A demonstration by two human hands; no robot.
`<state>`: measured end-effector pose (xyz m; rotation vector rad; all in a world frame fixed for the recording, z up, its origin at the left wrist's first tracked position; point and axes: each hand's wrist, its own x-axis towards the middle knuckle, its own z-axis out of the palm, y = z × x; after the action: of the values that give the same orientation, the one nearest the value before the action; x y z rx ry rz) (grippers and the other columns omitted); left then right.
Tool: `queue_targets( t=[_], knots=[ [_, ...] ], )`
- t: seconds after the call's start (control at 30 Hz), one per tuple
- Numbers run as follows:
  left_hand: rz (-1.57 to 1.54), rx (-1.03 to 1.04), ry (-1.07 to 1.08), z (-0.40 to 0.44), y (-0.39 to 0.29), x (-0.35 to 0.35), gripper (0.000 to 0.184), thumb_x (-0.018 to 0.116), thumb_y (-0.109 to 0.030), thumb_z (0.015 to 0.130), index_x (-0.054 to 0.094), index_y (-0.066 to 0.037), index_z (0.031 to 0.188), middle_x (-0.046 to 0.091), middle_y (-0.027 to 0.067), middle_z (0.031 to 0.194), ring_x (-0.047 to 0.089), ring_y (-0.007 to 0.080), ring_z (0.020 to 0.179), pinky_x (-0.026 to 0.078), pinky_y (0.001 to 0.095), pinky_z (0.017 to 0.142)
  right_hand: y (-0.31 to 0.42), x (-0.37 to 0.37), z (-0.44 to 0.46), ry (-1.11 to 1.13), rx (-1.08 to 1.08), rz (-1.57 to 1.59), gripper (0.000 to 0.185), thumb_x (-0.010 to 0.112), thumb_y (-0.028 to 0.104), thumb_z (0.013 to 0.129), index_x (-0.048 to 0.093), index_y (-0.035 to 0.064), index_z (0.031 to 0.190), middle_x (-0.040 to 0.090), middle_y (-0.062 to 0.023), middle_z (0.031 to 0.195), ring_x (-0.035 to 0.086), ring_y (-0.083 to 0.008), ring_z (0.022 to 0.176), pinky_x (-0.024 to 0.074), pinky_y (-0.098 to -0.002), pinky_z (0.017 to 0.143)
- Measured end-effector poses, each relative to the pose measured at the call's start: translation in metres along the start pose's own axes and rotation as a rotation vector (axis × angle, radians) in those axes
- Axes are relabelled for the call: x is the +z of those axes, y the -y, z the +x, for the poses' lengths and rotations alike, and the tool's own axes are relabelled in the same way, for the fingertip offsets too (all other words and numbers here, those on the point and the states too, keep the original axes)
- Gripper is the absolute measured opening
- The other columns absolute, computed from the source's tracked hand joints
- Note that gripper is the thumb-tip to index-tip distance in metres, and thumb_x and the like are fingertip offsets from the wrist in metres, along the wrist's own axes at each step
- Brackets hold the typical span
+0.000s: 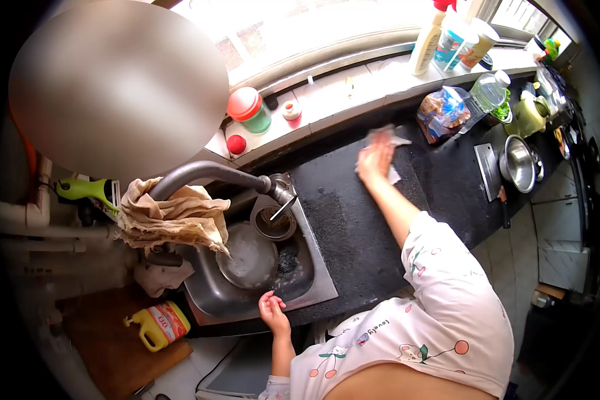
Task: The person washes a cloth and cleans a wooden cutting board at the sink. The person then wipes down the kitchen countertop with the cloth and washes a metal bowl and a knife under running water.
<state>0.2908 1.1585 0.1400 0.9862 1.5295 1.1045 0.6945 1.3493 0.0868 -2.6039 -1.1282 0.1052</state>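
My right hand is pressed on a thin white wiping cloth on the black countertop, its fingers smeared by motion. Whether the cloth is fabric or paper, I cannot tell. Near the front rim of the steel sink, my left hand hangs with loosely curled fingers a little apart and nothing in it. Inside the sink sit a large round pan or lid and a small metal pot. A beige rag drapes over the curved faucet.
A cleaver and metal bowls lie on the right, near a bread bag and a clear plastic bottle. A spray bottle and a red-lidded jar stand on the sill. A yellow jug is at lower left.
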Motion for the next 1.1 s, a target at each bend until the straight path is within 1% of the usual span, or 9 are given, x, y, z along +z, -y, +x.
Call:
queue_targets(
  t=[0.07,0.13,0.17,0.2,0.4,0.67,0.8,1.0,1.1],
  knots=[
    [0.017,-0.030,-0.049,-0.008,0.006,-0.004,0.014,0.044,-0.011,0.090,0.048,-0.001,0.098,0.048,0.0020,0.069,0.043,0.0072,0.058,0.037,0.0192,0.056,0.052,-0.003,-0.032,0.184,-0.252,0.009,0.064,0.034,0.028,0.083,0.014,-0.0034,0.135,0.005,-0.0197,0.143,0.000,-0.0287,0.133,-0.0027,-0.0402,0.108],
    [0.032,-0.028,-0.064,-0.015,0.011,-0.004,0.014,0.043,-0.010,0.090,0.048,0.000,0.098,0.048,0.0020,0.069,0.043,0.0072,0.058,0.037,0.0193,0.055,0.082,0.010,-0.064,0.152,-0.563,0.261,0.062,0.045,0.023,0.074,0.031,-0.0055,0.127,0.026,-0.0212,0.136,0.019,-0.0313,0.130,0.0107,-0.0425,0.107],
    [0.028,-0.029,-0.048,-0.018,0.012,-0.003,0.014,0.043,-0.010,0.090,0.048,0.000,0.099,0.048,0.0020,0.069,0.043,0.0072,0.058,0.037,0.0192,0.056,0.091,0.012,-0.079,0.126,-0.752,0.385,0.058,0.050,0.016,0.071,0.037,-0.0053,0.123,0.030,-0.0206,0.133,0.026,-0.0308,0.127,0.0169,-0.0429,0.106],
    [0.017,-0.024,-0.033,-0.019,0.012,0.000,0.014,0.043,-0.010,0.090,0.048,0.000,0.099,0.048,0.0020,0.069,0.043,0.0072,0.058,0.037,0.0191,0.056,0.096,0.004,-0.088,0.231,-0.873,0.396,0.060,0.051,0.016,0.070,0.036,-0.0053,0.124,0.029,-0.0192,0.134,0.025,-0.0297,0.127,0.0173,-0.0423,0.106],
    [-0.054,0.025,-0.007,-0.020,0.013,-0.001,0.016,0.047,-0.012,0.089,0.048,0.001,0.100,0.049,0.0021,0.069,0.043,0.0066,0.058,0.037,0.0188,0.056,0.061,-0.025,-0.145,0.399,-1.097,0.298,0.073,0.053,0.017,0.069,0.023,-0.0040,0.132,0.024,-0.0191,0.138,0.019,-0.0292,0.130,0.0147,-0.0418,0.107],
    [-0.029,0.045,0.004,-0.033,0.011,-0.018,0.014,0.044,-0.009,0.090,0.048,0.000,0.100,0.049,0.0026,0.070,0.044,0.0073,0.058,0.038,0.0188,0.056,0.044,-0.041,-0.219,0.480,-1.249,0.291,0.054,0.059,0.021,0.065,0.049,-0.0011,0.113,0.044,-0.0156,0.119,0.032,-0.0269,0.122,0.0190,-0.0421,0.105],
    [-0.087,0.055,-0.112,-0.043,0.016,-0.040,0.014,0.046,-0.011,0.089,0.049,0.000,0.099,0.048,0.0020,0.068,0.043,0.0071,0.058,0.037,0.0188,0.055,0.036,-0.044,-0.260,0.636,-1.356,0.333,0.051,0.060,0.021,0.065,0.051,0.0019,0.111,0.048,-0.0118,0.111,0.039,-0.0251,0.114,0.0242,-0.0407,0.102],
    [-0.101,0.103,-0.289,-0.053,0.019,-0.081,0.017,0.046,-0.015,0.090,0.049,-0.001,0.100,0.048,0.0021,0.068,0.043,0.0075,0.057,0.037,0.0195,0.055,0.085,-0.037,-0.334,0.633,-1.335,0.207,0.055,0.059,0.022,0.070,0.046,0.0000,0.118,0.047,-0.0128,0.118,0.042,-0.0255,0.111,0.0313,-0.0393,0.095],
    [-0.127,0.108,-0.394,-0.059,0.019,-0.102,0.015,0.045,-0.012,0.090,0.049,-0.001,0.100,0.048,0.0022,0.068,0.043,0.0072,0.057,0.037,0.0192,0.055,0.134,-0.021,-0.372,0.544,-1.325,0.296,0.055,0.056,0.023,0.073,0.044,-0.0022,0.120,0.045,-0.0137,0.120,0.042,-0.0260,0.111,0.0335,-0.0384,0.092]
  ],
)
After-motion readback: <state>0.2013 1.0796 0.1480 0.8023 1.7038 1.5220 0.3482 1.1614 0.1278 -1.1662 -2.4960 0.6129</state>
